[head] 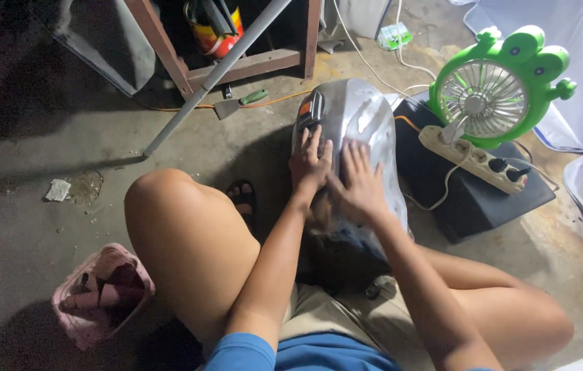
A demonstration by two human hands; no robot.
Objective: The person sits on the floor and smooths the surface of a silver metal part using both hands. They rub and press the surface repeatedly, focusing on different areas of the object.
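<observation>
One silver metal tank (357, 117), rounded and teardrop-shaped with a dull, scuffed sheen, is seen resting on the concrete floor (23, 227) between the seated person's knees. A dark emblem with an orange patch is fixed to its left flank. The left hand (310, 163) is laid flat on the tank, fingers spread slightly; nothing is gripped. The right hand (359, 184) is pressed flat beside it, fingers splayed wide, nothing held. Just right of the tank, one green plastic fan (501, 86) with frog-like eyes is stood on a black box (474, 203), together with one white power strip (470, 159). One pink basket (99, 294) is noted near the left knee. One scraper (236, 103) with a green handle lies farther back.
</observation>
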